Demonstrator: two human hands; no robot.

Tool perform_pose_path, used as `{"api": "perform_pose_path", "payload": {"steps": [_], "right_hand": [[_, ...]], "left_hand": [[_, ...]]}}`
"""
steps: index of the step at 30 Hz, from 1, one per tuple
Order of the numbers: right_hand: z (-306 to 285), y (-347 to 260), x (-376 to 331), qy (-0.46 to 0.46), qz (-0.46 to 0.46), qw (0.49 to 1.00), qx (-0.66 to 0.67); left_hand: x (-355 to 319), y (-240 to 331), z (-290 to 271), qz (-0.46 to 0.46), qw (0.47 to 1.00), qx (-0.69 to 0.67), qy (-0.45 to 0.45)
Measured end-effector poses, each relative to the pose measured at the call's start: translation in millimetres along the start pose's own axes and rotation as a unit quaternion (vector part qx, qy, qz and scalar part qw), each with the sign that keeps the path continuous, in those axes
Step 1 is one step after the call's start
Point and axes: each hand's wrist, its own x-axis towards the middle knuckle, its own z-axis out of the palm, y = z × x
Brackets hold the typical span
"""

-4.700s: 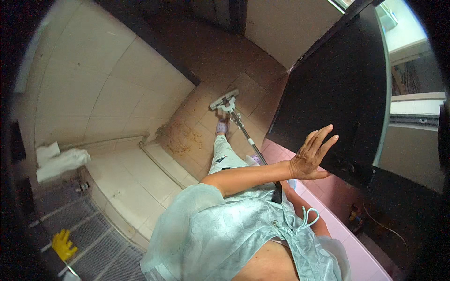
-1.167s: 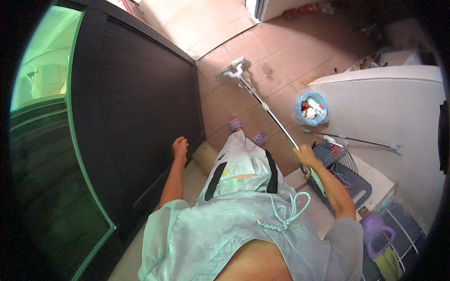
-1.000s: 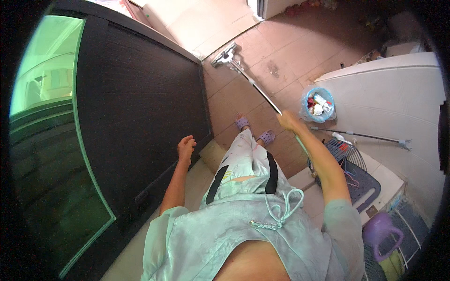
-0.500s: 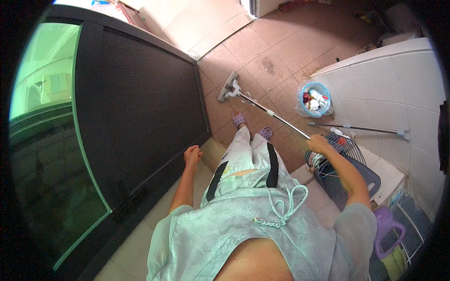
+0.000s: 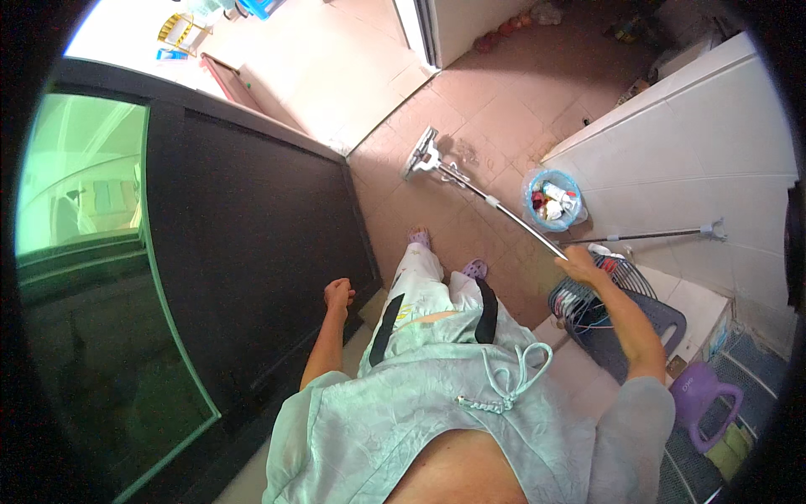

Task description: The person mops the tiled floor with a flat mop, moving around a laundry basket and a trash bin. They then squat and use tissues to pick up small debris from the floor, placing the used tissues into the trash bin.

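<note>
- Mop, one: head at 12 o'clock from centre view, over tiled floor; pole slants to 3 o'clock.
- Right hand: 3 o'clock, wrapped round the mop's pole.
- Left hand: 8 o'clock, clenched, near dark door.
- Bin, lined, holding rubbish: 2 o'clock.
- Basket, grey: between 3 and 4 o'clock.
- Jug, purple: 4 o'clock.

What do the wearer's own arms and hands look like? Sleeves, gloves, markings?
Left hand and right hand are ungloved. Left sleeve and right sleeve are loose, thin, pale grey-green fabric, ending near the elbow, so the forearms are bare. No watch, bracelet or cable shows; rings or fine marks are too small to tell.
</note>
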Motion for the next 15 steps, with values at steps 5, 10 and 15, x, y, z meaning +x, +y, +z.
{"api": "perform_pose_path", "payload": {"steps": [5, 10, 15], "right_hand": [[-4, -73, 93, 0.009, 0.064, 0.983, 0.170], [-43, -144, 181, 0.009, 0.128, 0.957, 0.261], [-46, -147, 205, -0.008, 0.185, 0.917, 0.353]], "left_hand": [[44, 38, -8, 0.015, 1.000, 0.016, -0.013], [90, 67, -24, -0.007, 0.995, 0.097, 0.034], [118, 67, -42, -0.022, 0.984, 0.153, 0.094]]}}
